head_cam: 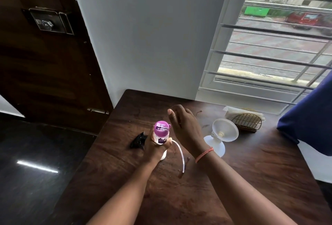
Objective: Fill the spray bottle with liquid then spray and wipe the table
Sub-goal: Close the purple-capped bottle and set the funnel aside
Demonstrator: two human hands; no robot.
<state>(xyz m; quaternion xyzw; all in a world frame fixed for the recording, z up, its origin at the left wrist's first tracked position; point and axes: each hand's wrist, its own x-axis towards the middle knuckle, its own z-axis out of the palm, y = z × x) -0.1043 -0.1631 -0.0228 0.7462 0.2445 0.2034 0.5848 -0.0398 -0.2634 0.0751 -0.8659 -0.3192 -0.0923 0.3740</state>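
My left hand (pixel 155 148) is gripped around a small clear bottle (pixel 161 137) with a purple cap, held upright above the dark wooden table (pixel 224 179). Just to the right of the cap, my right hand (pixel 185 127) hovers with its fingers apart and nothing in it. A white spray bottle (pixel 216 146) stands to the right with a translucent funnel (pixel 225 130) in its mouth. A thin white dip tube (pixel 180 154) curves across the table below my hands. Its black spray head (pixel 138 141) lies partly hidden behind my left hand.
A wire holder with paper napkins (pixel 246 118) sits at the back right near the barred window (pixel 269 54). A blue cloth (pixel 309 125) hangs over the table's right side. Small wet drops (pixel 180 173) lie by the tube's end. A dark door (pixel 45 54) stands to the left.
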